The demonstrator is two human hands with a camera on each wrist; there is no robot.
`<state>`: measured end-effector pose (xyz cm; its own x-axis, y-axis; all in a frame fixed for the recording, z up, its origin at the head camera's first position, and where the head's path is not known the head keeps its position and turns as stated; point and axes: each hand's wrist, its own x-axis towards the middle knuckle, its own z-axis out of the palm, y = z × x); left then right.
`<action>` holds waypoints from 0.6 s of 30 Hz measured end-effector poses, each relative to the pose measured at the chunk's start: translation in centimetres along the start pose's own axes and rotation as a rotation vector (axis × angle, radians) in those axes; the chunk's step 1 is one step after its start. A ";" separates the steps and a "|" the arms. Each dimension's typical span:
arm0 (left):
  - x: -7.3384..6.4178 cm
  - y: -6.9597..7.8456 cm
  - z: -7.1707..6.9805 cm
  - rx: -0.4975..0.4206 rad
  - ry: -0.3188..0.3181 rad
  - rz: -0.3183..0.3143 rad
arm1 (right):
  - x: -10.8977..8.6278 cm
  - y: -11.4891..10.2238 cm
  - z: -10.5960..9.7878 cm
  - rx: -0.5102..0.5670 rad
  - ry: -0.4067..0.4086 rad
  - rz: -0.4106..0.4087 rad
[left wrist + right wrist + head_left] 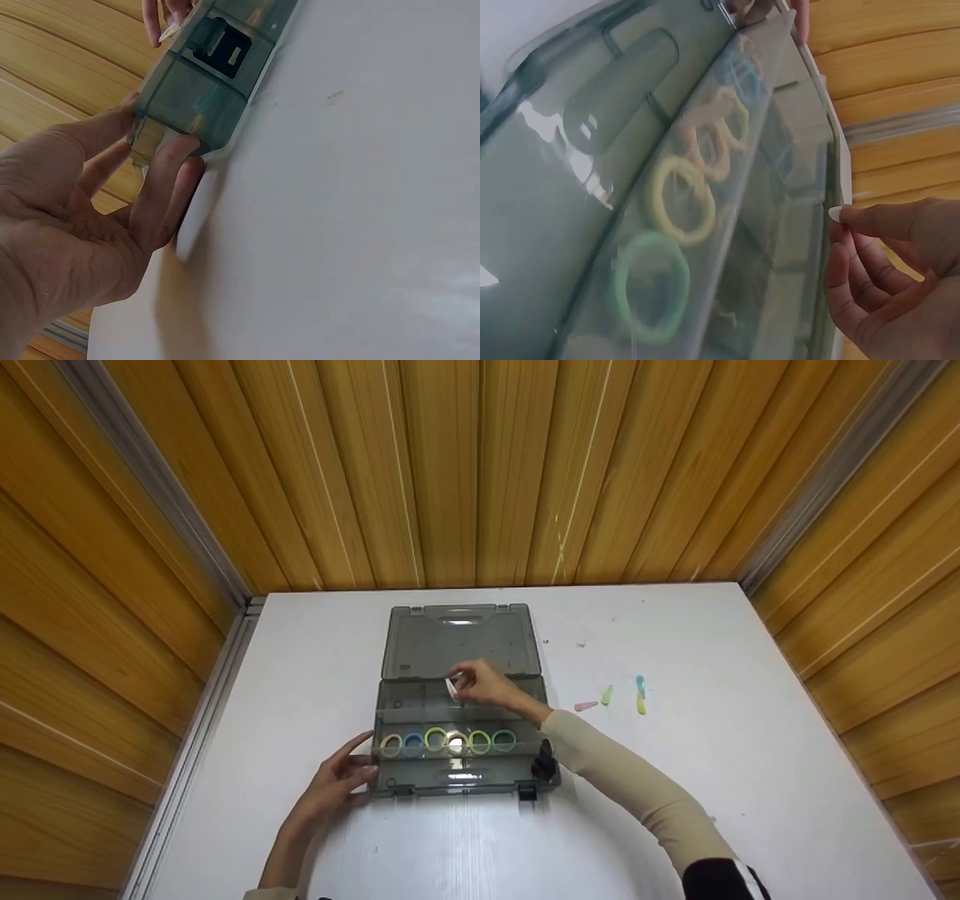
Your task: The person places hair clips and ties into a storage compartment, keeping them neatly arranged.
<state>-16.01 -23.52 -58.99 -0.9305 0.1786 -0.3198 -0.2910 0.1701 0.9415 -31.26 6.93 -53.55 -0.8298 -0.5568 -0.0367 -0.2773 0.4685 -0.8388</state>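
A grey see-through plastic storage box (459,777) lies with its lid (461,641) folded back. Several coloured hair ties (503,740) stand in a row in one long compartment, orange, blue, yellow and green among them. At the box's left side, my left hand (334,787) holds its front corner, fingers and thumb bent about it in the left wrist view. Over the back compartment, my right hand (484,684) pinches a small white hair clip (451,688) between thumb and fingers. Only the clip's white tip (835,214) shows in the right wrist view.
Right of the box, a pink hair clip (586,706), a green one (607,694), a blue one (640,684) and a yellow one (640,704) lie on the white table (750,765). A black item (544,763) sits at the box's front right. Wood-look walls (480,472) surround the table.
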 end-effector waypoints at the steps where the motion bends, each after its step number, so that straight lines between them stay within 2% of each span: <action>1: 0.1 0.0 0.0 -0.001 -0.004 0.001 | 0.2 -0.1 0.5 0.005 -0.005 0.002; 5: 0.1 0.1 0.1 0.001 0.004 0.005 | 1.0 -0.6 2.4 0.042 -0.005 0.011; 12: -0.1 0.4 0.1 0.015 0.013 0.015 | 2.1 -2.0 4.5 0.137 0.054 0.061; 18: -0.5 0.3 0.0 -0.009 0.011 0.004 | 3.4 -3.1 6.5 0.186 0.092 0.117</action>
<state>-15.61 -23.52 -58.56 -0.9340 0.1688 -0.3149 -0.2891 0.1606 0.9437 -30.08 -0.90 -54.60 -0.8939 -0.4376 -0.0973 -0.0897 0.3872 -0.9176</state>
